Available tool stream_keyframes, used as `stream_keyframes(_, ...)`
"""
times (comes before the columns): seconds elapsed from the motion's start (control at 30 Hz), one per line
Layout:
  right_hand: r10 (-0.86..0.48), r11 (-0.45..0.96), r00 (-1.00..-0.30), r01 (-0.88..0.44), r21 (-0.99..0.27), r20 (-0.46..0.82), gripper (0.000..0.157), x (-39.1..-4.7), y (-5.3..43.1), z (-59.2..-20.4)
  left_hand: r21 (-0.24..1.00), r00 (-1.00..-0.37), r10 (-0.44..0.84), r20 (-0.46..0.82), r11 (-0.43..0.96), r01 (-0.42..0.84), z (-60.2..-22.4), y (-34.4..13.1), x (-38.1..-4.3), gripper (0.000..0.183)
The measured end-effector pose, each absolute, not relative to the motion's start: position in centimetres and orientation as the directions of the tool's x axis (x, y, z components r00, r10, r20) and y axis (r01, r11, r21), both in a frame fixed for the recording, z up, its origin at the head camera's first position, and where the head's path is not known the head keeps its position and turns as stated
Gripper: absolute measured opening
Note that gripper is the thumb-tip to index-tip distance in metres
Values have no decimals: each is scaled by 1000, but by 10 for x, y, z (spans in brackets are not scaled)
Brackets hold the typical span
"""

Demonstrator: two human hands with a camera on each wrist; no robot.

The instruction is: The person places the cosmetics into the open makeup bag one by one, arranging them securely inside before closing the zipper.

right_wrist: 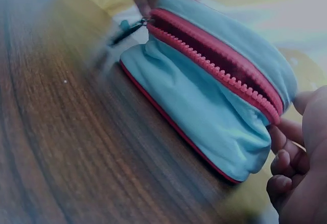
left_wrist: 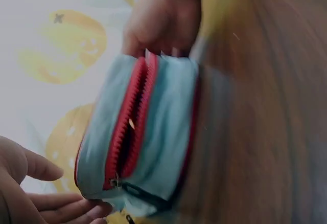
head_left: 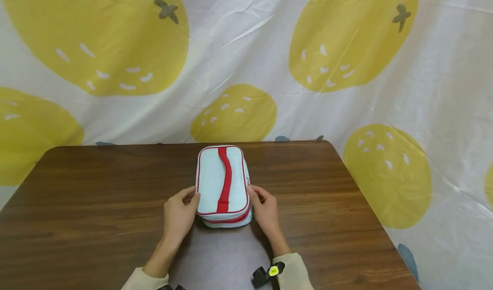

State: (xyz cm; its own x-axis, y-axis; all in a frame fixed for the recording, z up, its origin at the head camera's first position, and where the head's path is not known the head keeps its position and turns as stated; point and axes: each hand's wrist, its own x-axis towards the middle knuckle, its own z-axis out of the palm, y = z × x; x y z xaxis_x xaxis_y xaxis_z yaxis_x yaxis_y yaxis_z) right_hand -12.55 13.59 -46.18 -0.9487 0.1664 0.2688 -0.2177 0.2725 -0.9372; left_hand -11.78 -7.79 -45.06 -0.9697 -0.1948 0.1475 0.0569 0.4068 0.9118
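A pale blue zip pouch (head_left: 212, 183) with red piping and a red strap (head_left: 227, 178) along its top lies on the wooden table. Its red zipper (right_wrist: 219, 65) is partly open along the near side, showing a dark gap under the lid. The zipper pull (left_wrist: 113, 182) sits at the left end. My left hand (head_left: 180, 215) is at the pouch's left side; its fingers extend to the pouch, with the thumb spread apart in the left wrist view. At the right end, my right hand (head_left: 265, 210) pinches the lid's corner between thumb and forefinger, other fingers curled.
The brown table (head_left: 96, 204) has rounded far corners. Behind it hangs a white cloth (head_left: 239, 37) printed with large yellow fruits, close to the table's far edge. A black strap device (head_left: 267, 273) is worn on the right wrist.
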Motion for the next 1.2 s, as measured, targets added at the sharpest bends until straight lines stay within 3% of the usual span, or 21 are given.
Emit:
stream_keyframes(0.23, 156, 268, -959, -187, -945, 234, 24, -130, 146, -469, 943, -970, -142, 196, 300, 146, -454, -76, -121, 27)
stream_keyframes(0.43, 132, 257, -964, -191, -948, 230, 26, -140, 151, -486, 975, -977, -124, 171, 162, 150, -458, -81, -125, 26)
stream_keyframes(0.6, 127, 291, -964, -190, -938, 235, 30, -139, 152, -484, 975, -979, -102, 177, 151, 160, -461, -85, -128, 23)
stream_keyframes(0.83, 137, 342, -969, -147, -928, 205, 30, -136, 152, -477, 969, -993, 38, 111, 216, 117, -461, -90, -127, 51)
stream_keyframes(0.97, 153, 362, -966, -141, -921, 208, 30, -135, 149, -475, 958, -985, 119, 127, 242, 153, -462, -93, -126, 68)
stream_keyframes(1.2, 225, 290, -964, -74, -954, 143, 24, -135, 138, -477, 978, -965, 209, 159, 103, 184, -471, -102, -128, 69)
